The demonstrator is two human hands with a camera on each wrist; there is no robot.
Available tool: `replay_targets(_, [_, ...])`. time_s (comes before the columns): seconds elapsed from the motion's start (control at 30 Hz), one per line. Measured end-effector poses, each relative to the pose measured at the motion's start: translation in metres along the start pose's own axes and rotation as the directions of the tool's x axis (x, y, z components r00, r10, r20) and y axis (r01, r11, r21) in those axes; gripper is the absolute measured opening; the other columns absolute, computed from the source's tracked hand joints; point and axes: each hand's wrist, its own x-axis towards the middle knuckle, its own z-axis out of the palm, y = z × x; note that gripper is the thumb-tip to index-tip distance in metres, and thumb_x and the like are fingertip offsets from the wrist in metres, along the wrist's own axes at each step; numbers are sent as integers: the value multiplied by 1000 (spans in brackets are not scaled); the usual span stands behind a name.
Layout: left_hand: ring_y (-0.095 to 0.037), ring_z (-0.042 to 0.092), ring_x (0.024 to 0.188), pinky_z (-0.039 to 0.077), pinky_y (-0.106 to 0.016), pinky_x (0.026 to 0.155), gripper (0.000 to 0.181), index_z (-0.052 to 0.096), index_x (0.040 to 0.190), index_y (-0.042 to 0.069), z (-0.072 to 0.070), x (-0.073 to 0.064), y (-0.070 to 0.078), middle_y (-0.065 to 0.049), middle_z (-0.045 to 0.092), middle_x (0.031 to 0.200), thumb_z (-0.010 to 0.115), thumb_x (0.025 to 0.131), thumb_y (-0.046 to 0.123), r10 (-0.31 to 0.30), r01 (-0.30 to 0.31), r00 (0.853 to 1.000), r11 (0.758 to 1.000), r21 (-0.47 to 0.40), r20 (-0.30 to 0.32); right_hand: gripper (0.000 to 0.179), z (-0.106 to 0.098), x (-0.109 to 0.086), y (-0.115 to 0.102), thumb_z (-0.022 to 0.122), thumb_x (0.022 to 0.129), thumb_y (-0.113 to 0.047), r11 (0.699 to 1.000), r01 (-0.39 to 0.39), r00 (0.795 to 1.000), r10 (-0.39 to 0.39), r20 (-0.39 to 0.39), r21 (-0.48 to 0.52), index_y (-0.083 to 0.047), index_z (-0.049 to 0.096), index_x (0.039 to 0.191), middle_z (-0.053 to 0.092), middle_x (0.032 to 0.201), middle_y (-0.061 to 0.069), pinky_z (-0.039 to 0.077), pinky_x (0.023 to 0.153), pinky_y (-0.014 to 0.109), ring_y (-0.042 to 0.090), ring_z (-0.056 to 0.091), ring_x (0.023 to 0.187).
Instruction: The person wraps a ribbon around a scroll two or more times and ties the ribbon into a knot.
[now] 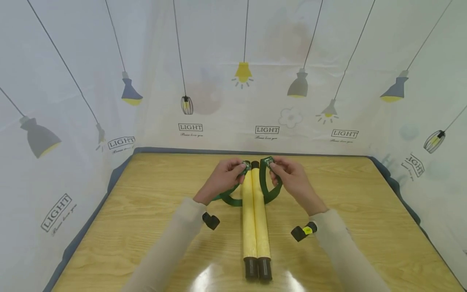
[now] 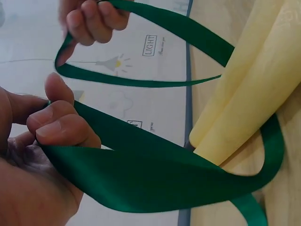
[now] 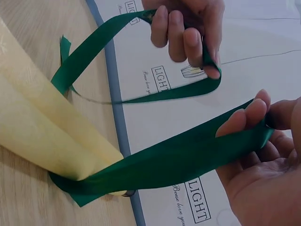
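Two parallel pale yellow rolls, like a scroll wound from both ends, lie lengthwise on the table with dark brown end caps. A dark green satin ribbon passes across them near their far end. On the left side, my left hand pinches a loop of this ribbon between thumb and fingers. My right hand grips another ribbon loop to the right. Small patterned patches show on the ribbon at both thumbs. In the left wrist view, the ribbon stretches from the curled fingers down to the rolls.
The wooden table has a blue-grey border along its edges. White curtains printed with hanging lamps surround it at the back and sides. Each wrist wears a small black camera.
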Motion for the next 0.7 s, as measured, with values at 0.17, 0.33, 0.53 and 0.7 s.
replay_targets(0.17, [-10,35,46,31,-23,45,26,64,101,3,8,5,-10,-2,59,69,46,111,19,-13,15,997,1000,-21,74,29,9,2,3,54,107,-10,1000,2,999,-3,32,19,5,59,131,63,77,4,54,60,23,8,58,64])
replay_targets(0.33, [-10,37,49,34,-24,47,29,63,107,-2,15,6,-14,-3,59,73,45,111,20,-32,38,988,998,-42,149,30,14,2,5,56,106,-12,1000,1,998,1,67,-23,1,60,132,65,78,7,54,60,26,10,58,63])
replay_targets(0.53, [-11,34,48,32,-27,46,28,62,110,2,17,4,-15,-7,58,78,44,112,24,-21,44,978,993,-107,205,31,16,1,6,57,107,-18,993,-36,990,51,130,-113,-4,61,134,66,75,5,53,58,29,11,57,60])
replay_targets(0.7, [-11,35,46,34,-27,47,35,68,113,8,17,3,-17,-5,58,75,50,109,38,5,14,985,994,-109,171,35,15,-2,6,56,107,-16,987,-47,984,72,163,-151,-6,57,140,67,74,5,51,56,31,12,56,58])
